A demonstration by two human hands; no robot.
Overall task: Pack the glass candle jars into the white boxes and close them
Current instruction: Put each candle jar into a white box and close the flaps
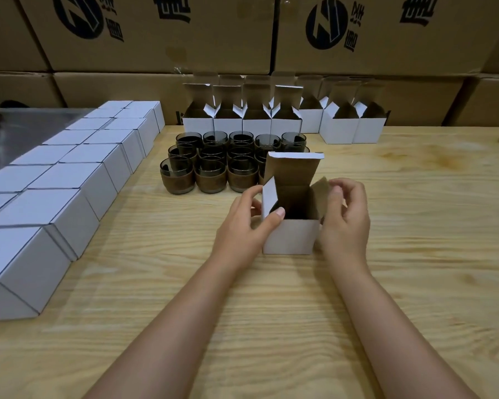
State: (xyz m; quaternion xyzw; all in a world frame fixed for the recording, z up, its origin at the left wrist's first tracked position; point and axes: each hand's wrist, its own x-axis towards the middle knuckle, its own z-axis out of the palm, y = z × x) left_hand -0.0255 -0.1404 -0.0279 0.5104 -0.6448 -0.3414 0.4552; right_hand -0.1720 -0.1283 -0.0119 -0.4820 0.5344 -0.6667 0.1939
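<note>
A small white box [290, 236] stands open on the wooden table in front of me, its lid flap upright at the back. My left hand [244, 226] holds its left side, thumb on the left side flap. My right hand [344, 217] is at the right side, fingers curled at the right side flap. The box's inside is dark and I cannot tell what is in it. Behind it, several dark glass candle jars [211, 175] with brown bands stand in rows.
Several closed white boxes [69, 180] lie in two rows along the left. Several open white boxes [257, 125] stand at the back, by a wall of large brown cartons [156, 33]. Bare wooden table [415, 283] lies right and near.
</note>
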